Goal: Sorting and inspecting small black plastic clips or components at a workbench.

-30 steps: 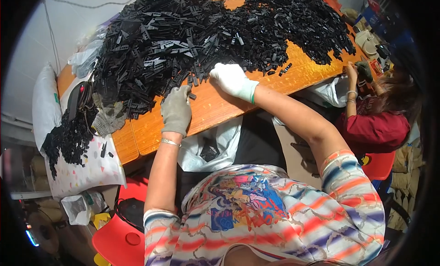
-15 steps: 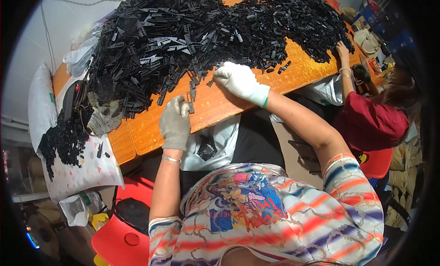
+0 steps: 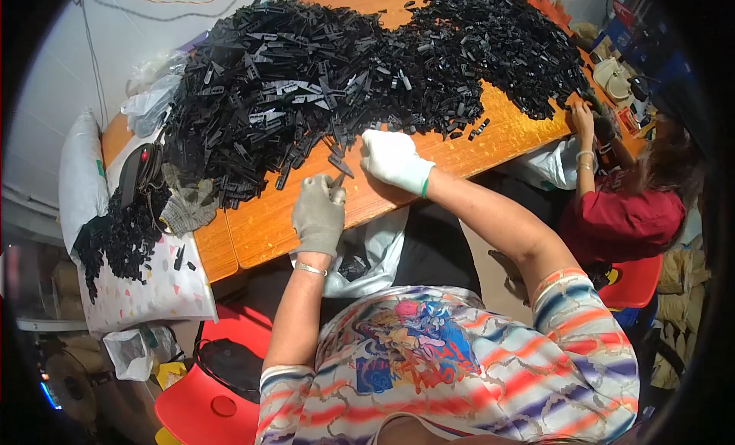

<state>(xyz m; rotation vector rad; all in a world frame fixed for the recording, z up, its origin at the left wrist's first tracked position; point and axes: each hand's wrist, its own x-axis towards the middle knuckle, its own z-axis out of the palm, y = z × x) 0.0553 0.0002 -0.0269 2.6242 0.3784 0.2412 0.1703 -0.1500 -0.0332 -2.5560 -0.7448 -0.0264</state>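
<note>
My left hand (image 3: 318, 219), in a grey glove, is closed near the table's front edge. Its thumb and finger pinch toward a small, flat, black plastic piece (image 3: 341, 166), which sticks out past the fingertips. My right hand (image 3: 393, 161), in a white glove, lies just right of it with the fingers curled in; what they hold, if anything, is hidden. Just beyond both hands rises a large heap of black plastic pieces (image 3: 268, 93), many long and slotted, spread over the orange wooden table (image 3: 268, 234).
A co-worker in a red top (image 3: 624, 219) reaches onto the table at right. Left are a knitted glove (image 3: 190, 204), a smaller black pile (image 3: 122, 242) and a white sack (image 3: 80, 181). An open white bag (image 3: 383, 250) hangs below the edge; a red chair (image 3: 203, 395) stands lower left.
My left hand has moved right, closer to my right hand. My right hand has come slightly nearer to me. The view has shifted a little.
</note>
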